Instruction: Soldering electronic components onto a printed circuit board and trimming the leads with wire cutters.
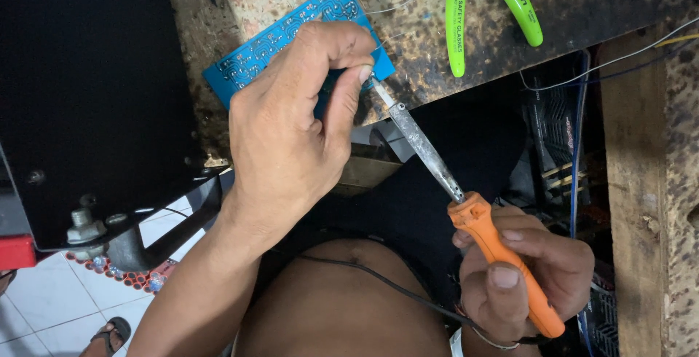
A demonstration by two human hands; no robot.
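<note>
Two green-handled cutters [480,11] lie above the blue circuit board [251,58] under the left hand [291,131].

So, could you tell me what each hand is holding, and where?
The right hand grips the soldering iron by its orange handle. The left hand pinches something small over the blue circuit board; what, cannot be told.

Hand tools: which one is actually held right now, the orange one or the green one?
The orange-handled soldering iron, gripped by the right hand; the green-handled cutters lie untouched on the bench.

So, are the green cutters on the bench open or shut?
Open: the two handles of the green cutters lie spread apart on the bench; their cutting end is out of view.
</note>
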